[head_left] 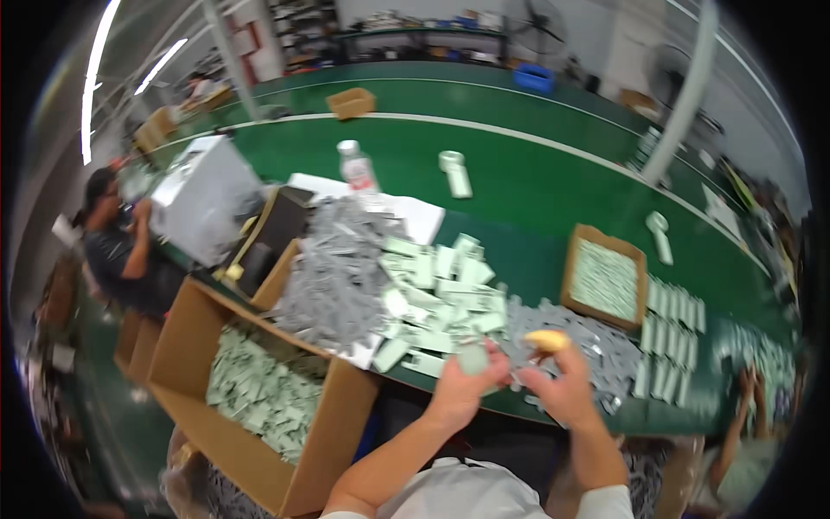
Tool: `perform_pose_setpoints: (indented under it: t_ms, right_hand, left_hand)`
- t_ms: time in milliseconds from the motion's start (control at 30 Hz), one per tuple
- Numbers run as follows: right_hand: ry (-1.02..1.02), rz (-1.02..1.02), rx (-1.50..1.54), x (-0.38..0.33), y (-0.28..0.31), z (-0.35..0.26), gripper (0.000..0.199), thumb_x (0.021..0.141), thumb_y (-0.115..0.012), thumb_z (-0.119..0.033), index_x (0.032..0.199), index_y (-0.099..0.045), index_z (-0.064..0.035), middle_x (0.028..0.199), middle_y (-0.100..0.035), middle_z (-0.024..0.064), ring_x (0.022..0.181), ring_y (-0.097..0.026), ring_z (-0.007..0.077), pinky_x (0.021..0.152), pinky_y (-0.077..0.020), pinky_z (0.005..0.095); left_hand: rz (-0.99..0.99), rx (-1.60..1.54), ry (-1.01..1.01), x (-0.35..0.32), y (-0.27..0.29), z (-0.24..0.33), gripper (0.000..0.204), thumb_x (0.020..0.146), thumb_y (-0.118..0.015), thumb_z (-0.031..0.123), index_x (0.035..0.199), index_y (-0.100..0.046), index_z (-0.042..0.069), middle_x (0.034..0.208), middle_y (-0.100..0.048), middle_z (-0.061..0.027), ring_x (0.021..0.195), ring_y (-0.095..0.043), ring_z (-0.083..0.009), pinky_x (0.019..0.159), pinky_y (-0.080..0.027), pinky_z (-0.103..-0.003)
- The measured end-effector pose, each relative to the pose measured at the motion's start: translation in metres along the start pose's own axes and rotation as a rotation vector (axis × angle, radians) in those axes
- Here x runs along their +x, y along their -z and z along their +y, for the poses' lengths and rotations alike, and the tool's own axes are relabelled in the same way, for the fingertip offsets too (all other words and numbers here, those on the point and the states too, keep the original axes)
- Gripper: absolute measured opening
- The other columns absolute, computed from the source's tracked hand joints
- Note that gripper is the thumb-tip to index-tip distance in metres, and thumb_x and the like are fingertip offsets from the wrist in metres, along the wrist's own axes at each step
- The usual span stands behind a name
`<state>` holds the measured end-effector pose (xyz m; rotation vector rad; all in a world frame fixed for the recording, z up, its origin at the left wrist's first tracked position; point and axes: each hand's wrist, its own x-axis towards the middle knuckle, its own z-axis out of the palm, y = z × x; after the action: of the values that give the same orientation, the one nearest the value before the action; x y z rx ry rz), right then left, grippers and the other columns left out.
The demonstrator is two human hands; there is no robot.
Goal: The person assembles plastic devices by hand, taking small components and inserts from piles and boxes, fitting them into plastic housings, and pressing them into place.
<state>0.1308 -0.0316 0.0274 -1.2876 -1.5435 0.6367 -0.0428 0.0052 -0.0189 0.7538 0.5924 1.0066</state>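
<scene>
At the near table edge my left hand [460, 391] is closed round a pale green plastic piece [473, 358]. Just right of it, my right hand [566, 389] has its fingers curled in a pinch; whatever is between them is too small to make out. A yellow covering [548, 340] sits on one of its fingers. Beyond my left hand lies a loose heap of pale green plastic casings [450, 290]. Grey plastic parts [596, 346] are spread beside my right hand. A larger pile of grey parts [333, 272] lies further left.
A cardboard box [186, 346] of pale green parts stands at my left. On the right are a small carton [571, 268] of small pale parts and rows of pale green casings [666, 346]. A bottle [356, 169] stands behind the grey pile. A person [121, 246] works far left; another person's hands [754, 389] show far right.
</scene>
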Motion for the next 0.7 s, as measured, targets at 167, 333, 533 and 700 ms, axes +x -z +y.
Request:
perform_pose_setpoints:
  t_ms: [167,333,533,700]
  right_hand:
    - [-0.049,0.108,0.320,-0.003,-0.035,0.002,0.019,0.087,-0.071,-0.007,0.104,-0.068,0.0017,0.097,-0.064,0.0070,0.076,-0.061,0.0113,0.064,-0.0485,0.0253]
    - [0.003,0.140,0.340,0.004,-0.024,-0.021,0.017,0.089,-0.068,-0.005,0.105,-0.068,0.0014,0.082,-0.066,0.0045,0.061,-0.060,0.0089,0.053,-0.0455,0.0236]
    - [0.252,0.095,-0.057,0.010,-0.023,-0.022,0.018,0.088,-0.067,-0.002,0.105,-0.068,0.0009,0.064,-0.064,0.0016,0.049,-0.057,0.0080,0.047,-0.0442,0.0238]
    - [0.240,0.213,-0.100,0.011,-0.033,-0.020,0.019,0.086,-0.068,-0.002,0.104,-0.067,0.0017,0.061,-0.062,0.0009,0.047,-0.058,0.0092,0.046,-0.0448,0.0230]
  left_hand:
    - [0.049,0.085,-0.067,-0.002,-0.014,0.005,0.022,0.096,-0.062,0.017,0.110,-0.053,0.003,0.091,-0.062,-0.0076,0.077,-0.064,-0.0180,0.070,-0.051,-0.030]
    - [0.089,-0.054,-0.027,-0.003,-0.010,0.011,0.026,0.100,-0.051,0.021,0.118,-0.049,0.002,0.092,-0.060,-0.0088,0.078,-0.059,-0.0155,0.073,-0.048,-0.028]
    - [0.144,0.107,-0.213,-0.005,-0.020,0.022,0.035,0.100,-0.047,0.020,0.129,-0.047,0.000,0.111,-0.060,-0.0110,0.101,-0.058,-0.0165,0.091,-0.046,-0.031]
    - [0.080,0.161,-0.249,-0.007,-0.018,0.021,0.036,0.100,-0.047,0.019,0.131,-0.045,0.000,0.116,-0.058,-0.0106,0.101,-0.058,-0.0167,0.091,-0.046,-0.031]
